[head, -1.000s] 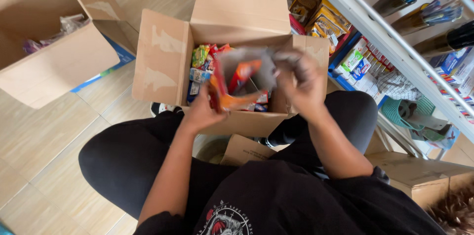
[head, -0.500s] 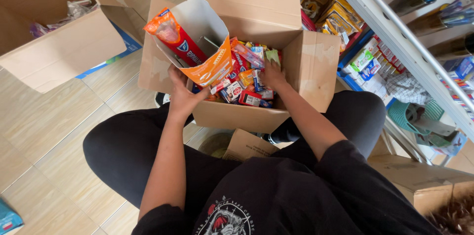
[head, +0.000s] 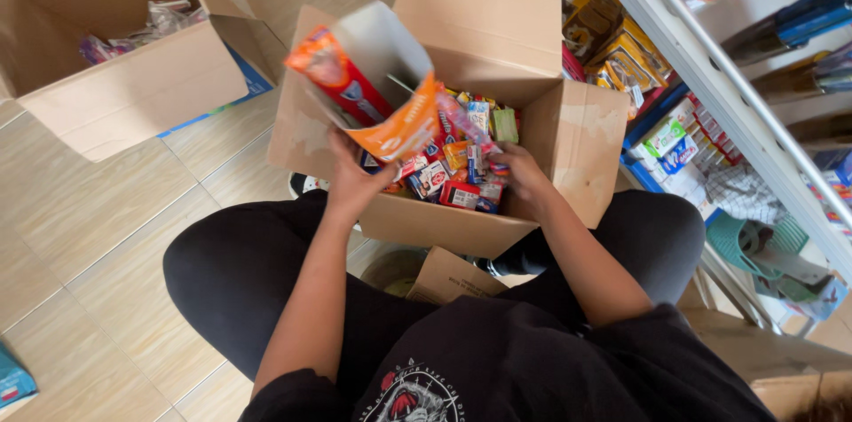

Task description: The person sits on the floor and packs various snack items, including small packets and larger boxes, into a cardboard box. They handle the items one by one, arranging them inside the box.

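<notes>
Left hand (head: pixel 353 181) holds an orange-red display carton (head: pixel 373 85) above the cardboard box (head: pixel 568 147) at frame centre; right hand (head: pixel 522 175) closes its grip on small packets (head: pixel 461 165) inside.

The person sits with both knees spread wide, legs in black trousers, torso in a black printed shirt. The left forearm runs bare and nearly straight up from the lap, wrist bent slightly back, and the left hand (head: pixel 353 181) is raised with its fingers closed in a grip and the thumb wrapped toward the body. The right arm reaches forward at a lower angle, elbow bent, and the right hand (head: pixel 522 175) points downward with fingers curled loosely, palm turned away from the camera.
</notes>
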